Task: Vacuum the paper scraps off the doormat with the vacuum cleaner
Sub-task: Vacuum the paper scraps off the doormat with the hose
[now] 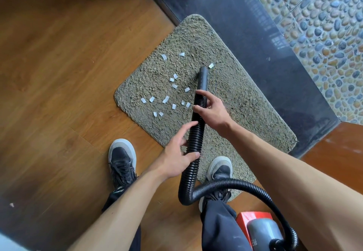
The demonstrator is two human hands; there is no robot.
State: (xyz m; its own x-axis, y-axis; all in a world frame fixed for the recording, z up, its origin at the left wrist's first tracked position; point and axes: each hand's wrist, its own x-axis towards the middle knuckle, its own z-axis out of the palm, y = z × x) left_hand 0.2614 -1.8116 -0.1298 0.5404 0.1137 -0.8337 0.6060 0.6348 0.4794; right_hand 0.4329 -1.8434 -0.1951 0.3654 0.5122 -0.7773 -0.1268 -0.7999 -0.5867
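Note:
A shaggy grey-brown doormat (225,101) lies on the wooden floor. Several white paper scraps (166,99) are strewn over its left half, and one scrap (211,65) lies just right of the nozzle tip. The black ribbed vacuum hose (193,138) ends in a smooth black nozzle (203,78) pointing at the mat's middle. My right hand (213,111) grips the hose just behind the nozzle. My left hand (180,152) holds the hose lower down, thumb and fingers around it. The hose loops back to the grey and red vacuum cleaner (259,231) at the bottom right.
My two dark shoes stand at the near edge: the left shoe (121,162) on the wood, the right shoe (220,170) on the mat. A dark stone threshold (265,40) borders the mat's far side, with pebble tiling (324,24) beyond. A small scrap (11,204) lies on the floor at left.

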